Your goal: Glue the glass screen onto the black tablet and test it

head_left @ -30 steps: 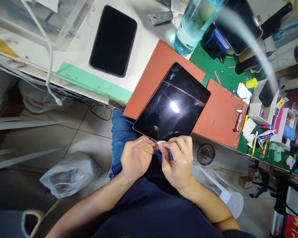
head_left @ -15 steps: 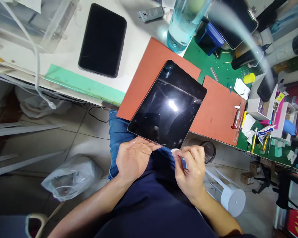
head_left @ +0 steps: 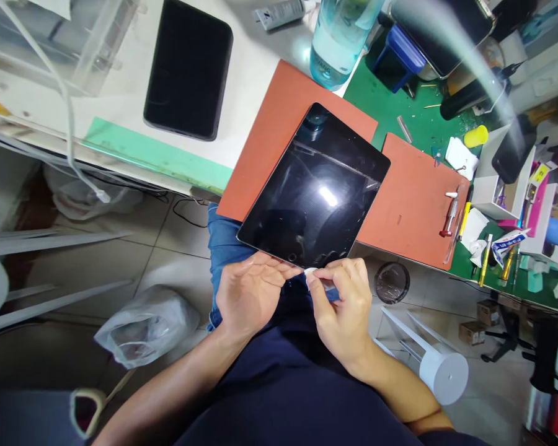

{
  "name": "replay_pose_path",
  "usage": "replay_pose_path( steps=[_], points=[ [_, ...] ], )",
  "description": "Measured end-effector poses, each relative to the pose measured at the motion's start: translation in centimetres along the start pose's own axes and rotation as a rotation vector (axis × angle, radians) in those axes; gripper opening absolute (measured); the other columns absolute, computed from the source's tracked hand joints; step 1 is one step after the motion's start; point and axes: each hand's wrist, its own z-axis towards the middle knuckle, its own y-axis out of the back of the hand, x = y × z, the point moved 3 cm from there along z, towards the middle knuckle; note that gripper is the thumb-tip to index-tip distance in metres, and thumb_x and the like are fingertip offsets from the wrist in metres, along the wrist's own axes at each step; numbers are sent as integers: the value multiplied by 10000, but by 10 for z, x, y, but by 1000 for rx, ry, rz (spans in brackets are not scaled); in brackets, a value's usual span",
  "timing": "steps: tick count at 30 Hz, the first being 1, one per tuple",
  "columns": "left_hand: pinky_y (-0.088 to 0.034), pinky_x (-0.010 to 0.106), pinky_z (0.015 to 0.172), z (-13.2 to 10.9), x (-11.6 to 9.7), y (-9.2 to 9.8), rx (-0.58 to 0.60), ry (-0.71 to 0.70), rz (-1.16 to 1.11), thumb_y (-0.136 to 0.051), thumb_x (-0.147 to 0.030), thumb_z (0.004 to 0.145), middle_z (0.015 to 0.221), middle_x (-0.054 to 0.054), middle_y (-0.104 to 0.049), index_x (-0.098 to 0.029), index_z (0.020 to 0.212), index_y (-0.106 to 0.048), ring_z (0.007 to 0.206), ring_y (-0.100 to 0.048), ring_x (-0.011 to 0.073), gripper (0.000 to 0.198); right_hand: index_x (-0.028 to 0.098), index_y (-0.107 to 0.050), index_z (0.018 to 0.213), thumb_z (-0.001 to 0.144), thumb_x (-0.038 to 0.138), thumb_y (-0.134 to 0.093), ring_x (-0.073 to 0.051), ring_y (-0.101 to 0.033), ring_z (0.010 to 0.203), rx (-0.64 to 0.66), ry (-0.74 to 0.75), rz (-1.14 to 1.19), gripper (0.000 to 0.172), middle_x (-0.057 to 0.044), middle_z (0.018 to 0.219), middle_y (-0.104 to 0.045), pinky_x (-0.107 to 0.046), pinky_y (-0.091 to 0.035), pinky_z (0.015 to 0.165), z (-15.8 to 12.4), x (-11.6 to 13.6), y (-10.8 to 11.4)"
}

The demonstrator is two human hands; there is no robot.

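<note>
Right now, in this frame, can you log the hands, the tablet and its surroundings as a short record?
Left hand: open, palm up, fingers at the near edge of the black rectangular tablet
Right hand: pinching a small white piece beside that edge
Tablet: screen up, partly over a flat orange-brown mat
Beyond: see-through blue bottle
Left side: black rectangular device on a white tabletop

Compared with half a second ago, the right hand (head_left: 341,303) is back leftward along the near edge of the black tablet (head_left: 314,192), bringing the small white piece (head_left: 310,272) away from the near right corner, which its fingers now hide. The gap to the left hand (head_left: 251,294) has narrowed, leaving the white piece just beside its fingertips; a second ago, that meeting point was farther left along the edge.
</note>
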Motion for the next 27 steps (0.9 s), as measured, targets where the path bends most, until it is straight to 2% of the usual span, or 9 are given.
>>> replay_pose_path(
  steps=[6,11,15,19,24,27],
  points=[
    [-686,453,823,-1,0,-2,24,33,29,-791,-490,780,762,100,-795,-195,683,-799,795,-779,299,311,236,-727,888,1015,149,-708,-201,-550,870,15,-130,25,155,4,833,-674,-372,-455,785,2,-5,3],
    [-687,424,816,-1,-4,-5,30,11,26,-802,-480,785,756,76,-791,-212,694,-810,790,-773,271,283,236,-730,889,1013,151,-702,-202,-541,849,34,-99,14,153,1,827,-673,-381,-453,774,6,-1,2],
    [-680,443,829,-2,-3,-6,35,46,39,-792,-525,786,775,83,-803,-219,696,-819,798,-777,292,320,238,-725,878,1013,139,-693,-204,-536,834,17,-105,-20,171,0,807,-670,-383,-450,764,7,1,2],
    [-678,402,814,-2,-4,-6,40,14,22,-818,-506,768,764,67,-808,-220,727,-848,794,-779,270,290,232,-719,888,1003,116,-689,-201,-540,838,27,-60,1,166,-2,821,-676,-380,-457,768,8,3,2],
    [-665,461,833,-3,-3,-3,33,56,33,-786,-524,787,796,66,-818,-248,749,-849,823,-780,307,286,241,-727,867,1008,150,-704,-205,-545,829,31,-134,-27,169,4,795,-667,-381,-448,766,7,0,5],
    [-663,453,842,-3,-3,-1,24,27,50,-771,-500,812,778,61,-806,-246,749,-844,813,-771,286,271,239,-725,864,1003,145,-699,-203,-544,827,42,-111,4,170,2,804,-669,-379,-450,758,7,1,4]
  ],
)
